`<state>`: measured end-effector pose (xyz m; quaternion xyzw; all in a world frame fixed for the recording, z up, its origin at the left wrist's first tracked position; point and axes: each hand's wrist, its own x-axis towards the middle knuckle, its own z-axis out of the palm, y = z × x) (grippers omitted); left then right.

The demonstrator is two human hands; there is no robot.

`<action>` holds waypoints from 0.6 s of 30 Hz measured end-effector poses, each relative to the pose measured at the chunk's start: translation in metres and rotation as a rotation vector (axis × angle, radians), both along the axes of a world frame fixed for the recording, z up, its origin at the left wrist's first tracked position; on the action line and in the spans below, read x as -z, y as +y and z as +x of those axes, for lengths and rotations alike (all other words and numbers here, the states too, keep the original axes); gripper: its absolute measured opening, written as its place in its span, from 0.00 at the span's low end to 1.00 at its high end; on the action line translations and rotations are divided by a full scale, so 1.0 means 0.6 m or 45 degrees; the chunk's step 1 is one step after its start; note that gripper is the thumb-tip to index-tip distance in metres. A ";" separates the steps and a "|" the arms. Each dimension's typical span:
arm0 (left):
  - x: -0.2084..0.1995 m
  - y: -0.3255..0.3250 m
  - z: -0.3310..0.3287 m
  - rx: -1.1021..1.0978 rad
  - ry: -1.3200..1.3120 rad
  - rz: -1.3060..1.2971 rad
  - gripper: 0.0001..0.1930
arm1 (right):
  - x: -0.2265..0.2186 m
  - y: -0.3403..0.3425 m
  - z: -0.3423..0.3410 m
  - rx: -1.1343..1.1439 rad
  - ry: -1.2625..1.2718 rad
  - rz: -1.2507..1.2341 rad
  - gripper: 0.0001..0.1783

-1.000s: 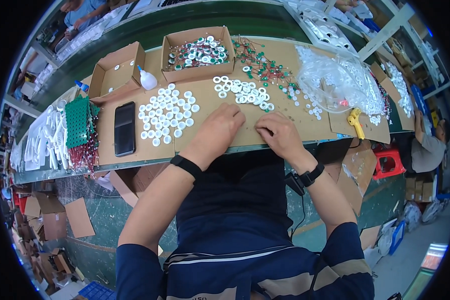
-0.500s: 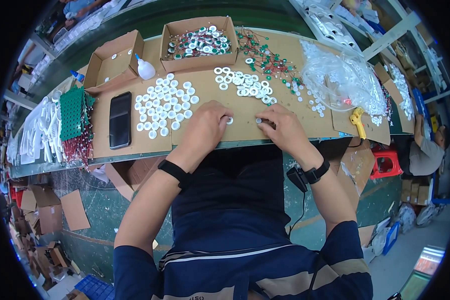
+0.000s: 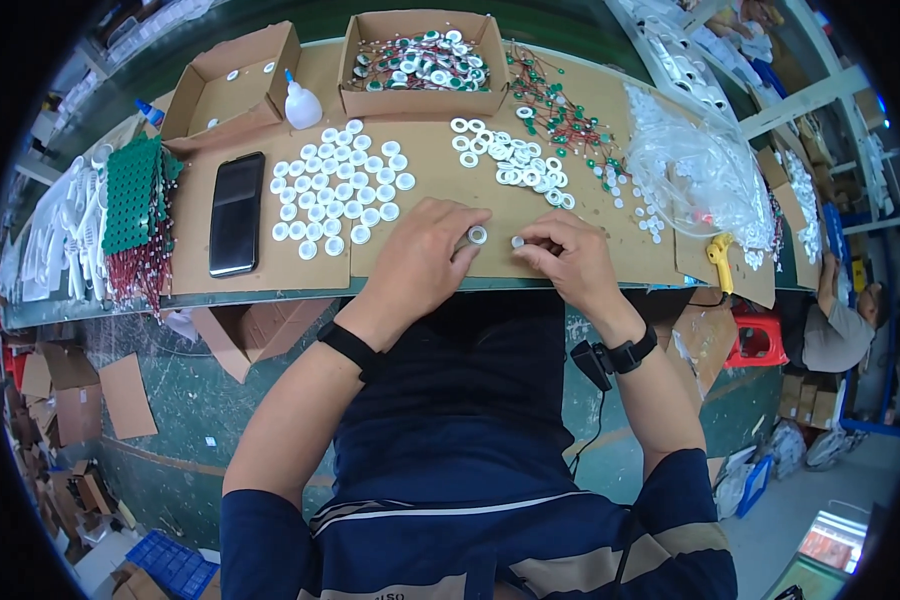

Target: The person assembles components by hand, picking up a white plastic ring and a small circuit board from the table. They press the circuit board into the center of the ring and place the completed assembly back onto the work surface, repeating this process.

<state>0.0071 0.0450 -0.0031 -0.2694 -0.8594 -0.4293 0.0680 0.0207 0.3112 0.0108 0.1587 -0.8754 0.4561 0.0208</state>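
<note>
Pinching a white round piece (image 3: 477, 235), the left hand (image 3: 470, 240) faces the right hand (image 3: 526, 249), which grips a small white piece (image 3: 517, 241), partly finger-hidden. From them, a carton (image 3: 425, 102) heaped with wired discs (image 3: 432, 68) sits toward eleven o'clock; another box (image 3: 284, 70), toward ten, holds a few white bits (image 3: 232, 75); toward two, a clear bag's (image 3: 670, 165) contents blur.

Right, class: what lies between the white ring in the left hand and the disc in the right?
In the head view, only bare cardboard shows between ring and disc.

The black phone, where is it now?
In the head view, the black phone lies on the left, between the green board stack and the white round pieces.
</note>
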 end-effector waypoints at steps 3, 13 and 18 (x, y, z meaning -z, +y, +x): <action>0.001 -0.002 -0.001 -0.001 0.002 0.014 0.22 | 0.002 -0.017 -0.008 -0.006 0.005 -0.007 0.11; 0.001 -0.001 0.002 -0.016 -0.035 0.038 0.24 | -0.006 -0.065 -0.041 -0.178 0.343 0.232 0.12; 0.003 -0.003 0.000 -0.009 -0.061 0.048 0.24 | -0.012 -0.063 -0.045 -0.215 0.278 0.317 0.12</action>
